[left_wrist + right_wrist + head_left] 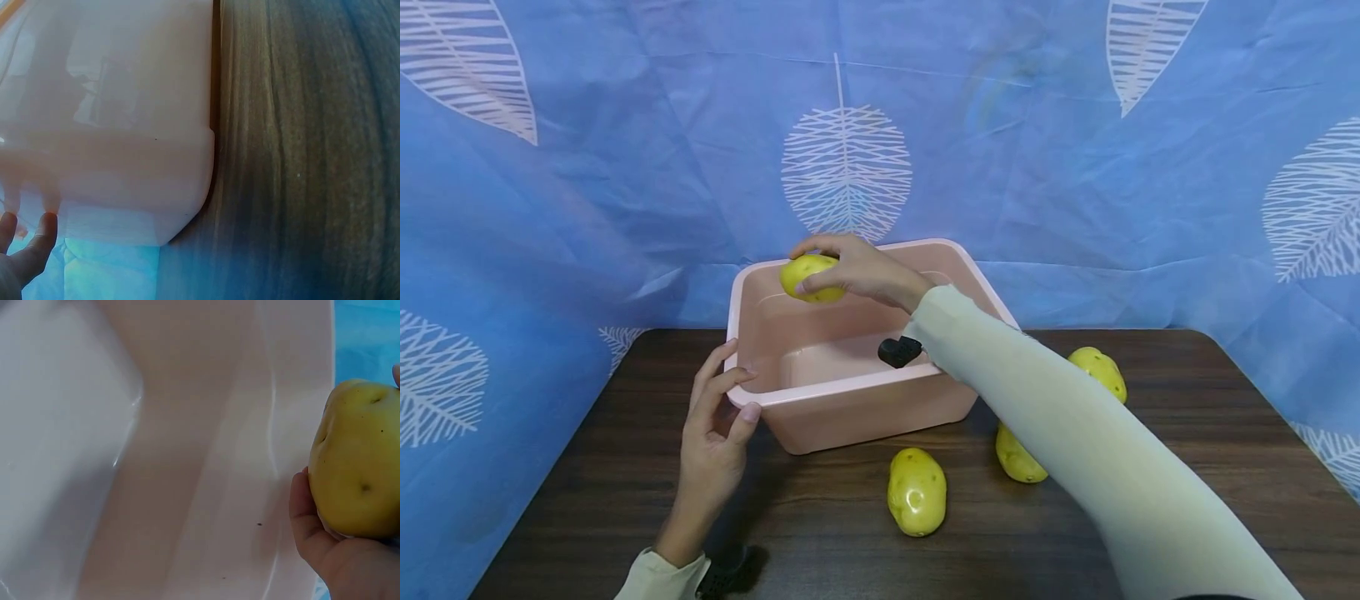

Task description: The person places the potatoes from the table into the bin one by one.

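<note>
In the head view my right hand (868,271) holds a yellow potato (811,279) over the far left part of a pink plastic basin (865,417). The right wrist view shows this potato (359,459) large, with fingers and thumb around it, beside the basin's wall (231,456). My left hand (713,437) grips the basin's rim at the near left corner, fingertips over the edge and thumb at the front. Part of that hand (31,256) shows against the basin's outer wall (125,175) in the left wrist view.
One potato (917,492) lies on the dark wooden table (820,533) in front of the basin. Two more potatoes, one nearer (1018,458) and one farther (1097,372), are partly hidden by the right sleeve (1060,417). A blue leaf-patterned cloth (1000,167) hangs behind.
</note>
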The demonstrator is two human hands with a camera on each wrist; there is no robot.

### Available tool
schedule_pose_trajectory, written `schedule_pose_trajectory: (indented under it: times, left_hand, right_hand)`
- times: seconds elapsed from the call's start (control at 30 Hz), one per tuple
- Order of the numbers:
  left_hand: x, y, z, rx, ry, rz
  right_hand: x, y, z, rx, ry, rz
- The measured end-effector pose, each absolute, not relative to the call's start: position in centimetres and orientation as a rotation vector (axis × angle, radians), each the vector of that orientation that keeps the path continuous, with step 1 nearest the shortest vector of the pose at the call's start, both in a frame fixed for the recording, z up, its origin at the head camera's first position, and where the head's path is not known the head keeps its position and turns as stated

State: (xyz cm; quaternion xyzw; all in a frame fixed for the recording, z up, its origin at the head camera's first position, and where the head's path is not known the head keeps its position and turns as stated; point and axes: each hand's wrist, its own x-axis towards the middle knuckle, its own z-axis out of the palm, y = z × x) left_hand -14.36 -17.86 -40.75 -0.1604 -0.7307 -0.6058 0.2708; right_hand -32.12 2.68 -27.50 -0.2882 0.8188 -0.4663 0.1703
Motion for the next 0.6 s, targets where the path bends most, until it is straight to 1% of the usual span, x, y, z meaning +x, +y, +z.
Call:
schedule_pose_trajectory:
  times: [0.3,0.6]
  left_hand:
    - [-14.3,-17.9,-40.8,-0.445,-1.968,-1.616]
    - [-14.2,-17.8,-40.8,-0.428,-1.969,-1.63]
  right_hand:
    - [-32.4,2.1,-28.3,-0.798,2.306,-1.251]
    - [-32.4,1.6,-28.9,-0.87,2.227,-1.225]
